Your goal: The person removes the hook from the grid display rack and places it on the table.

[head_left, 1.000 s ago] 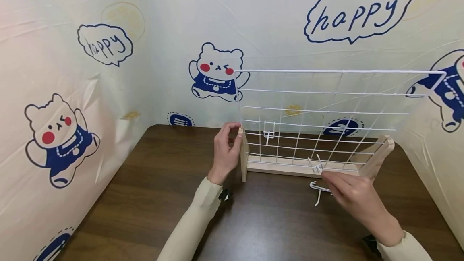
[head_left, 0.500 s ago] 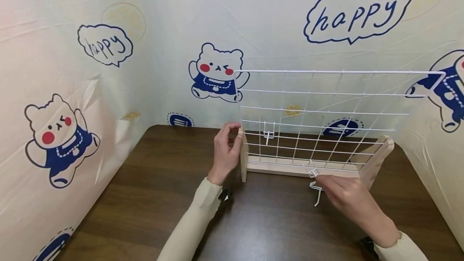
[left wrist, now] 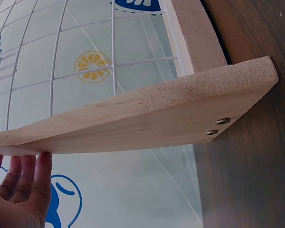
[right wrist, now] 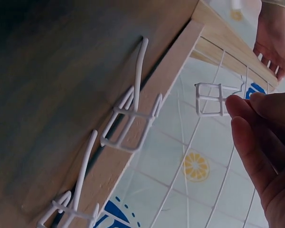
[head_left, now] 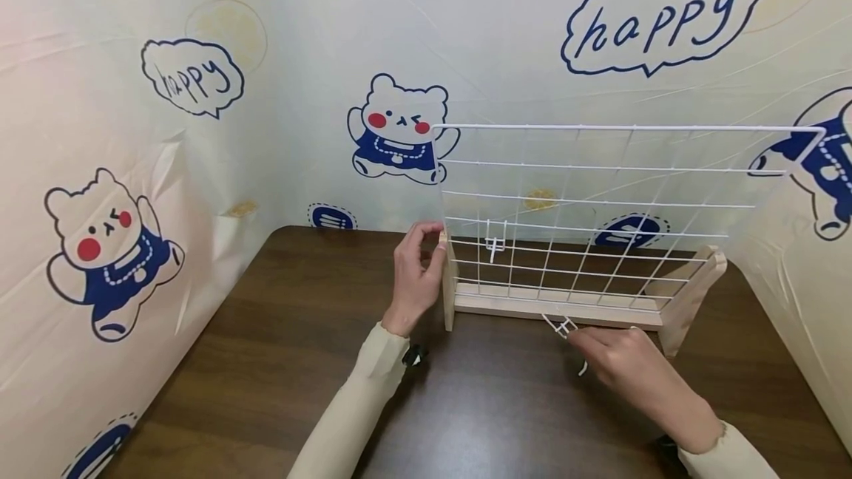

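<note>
1. In the lower right of the head view, the right hand (head_left: 639,375) pinches a white wire hook (right wrist: 222,99) with its fingertips, near the front edge of the rack (head_left: 519,307); whether hook and rack touch, I cannot tell.
2. Near the middle of that view, the left hand (head_left: 417,276) grips the rack's left wooden side, thumb towards the front.
3. At the left of the right wrist view lie one loose hook (right wrist: 132,113) and, lower down, a second loose hook (right wrist: 75,209). Both could be knocked or tangled, since the right hand is close and mostly covers them in the head view.
4. The held hook could twist or slip, because so little thin wire is pinched.
5. A snag on the grid could swing the rack's right end, as only its left side is steadied.
6. Such a jolt might unseat the hanging hook (head_left: 495,245), left of the grid's middle.
</note>
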{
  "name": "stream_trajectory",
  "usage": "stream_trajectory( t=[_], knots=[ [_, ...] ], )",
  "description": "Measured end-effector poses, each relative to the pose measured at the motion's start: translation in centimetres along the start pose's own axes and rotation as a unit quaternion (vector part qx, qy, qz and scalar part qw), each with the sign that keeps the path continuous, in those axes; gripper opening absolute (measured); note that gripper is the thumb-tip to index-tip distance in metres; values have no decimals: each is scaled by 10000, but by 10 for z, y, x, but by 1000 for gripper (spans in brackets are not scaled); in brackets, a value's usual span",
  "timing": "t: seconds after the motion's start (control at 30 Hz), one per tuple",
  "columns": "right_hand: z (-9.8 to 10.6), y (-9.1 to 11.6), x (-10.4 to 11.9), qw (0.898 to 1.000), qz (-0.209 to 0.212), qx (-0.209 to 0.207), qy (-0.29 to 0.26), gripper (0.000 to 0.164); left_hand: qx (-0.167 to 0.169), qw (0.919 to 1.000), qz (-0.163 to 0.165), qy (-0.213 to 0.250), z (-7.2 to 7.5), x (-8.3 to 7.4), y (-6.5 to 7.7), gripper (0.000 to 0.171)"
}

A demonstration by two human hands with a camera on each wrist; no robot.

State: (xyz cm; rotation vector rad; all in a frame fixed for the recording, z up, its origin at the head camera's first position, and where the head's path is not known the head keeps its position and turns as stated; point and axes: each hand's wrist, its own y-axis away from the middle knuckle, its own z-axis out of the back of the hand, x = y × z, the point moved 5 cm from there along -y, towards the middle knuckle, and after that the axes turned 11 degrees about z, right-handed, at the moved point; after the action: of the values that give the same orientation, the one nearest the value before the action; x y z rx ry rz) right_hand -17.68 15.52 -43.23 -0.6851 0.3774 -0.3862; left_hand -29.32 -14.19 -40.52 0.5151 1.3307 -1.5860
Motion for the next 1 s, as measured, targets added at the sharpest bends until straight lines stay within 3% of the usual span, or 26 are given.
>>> stream_trajectory(
  t=[0.67,1.0],
  knots=[
    [-18,2,4,9965,-78,823,-92,30,-36,10000,22,44,1,0,-1,24],
    [-25,3,7,9952,-96,968,-79,27,-5,10000,24,38,0,-1,0,23]
  ],
)
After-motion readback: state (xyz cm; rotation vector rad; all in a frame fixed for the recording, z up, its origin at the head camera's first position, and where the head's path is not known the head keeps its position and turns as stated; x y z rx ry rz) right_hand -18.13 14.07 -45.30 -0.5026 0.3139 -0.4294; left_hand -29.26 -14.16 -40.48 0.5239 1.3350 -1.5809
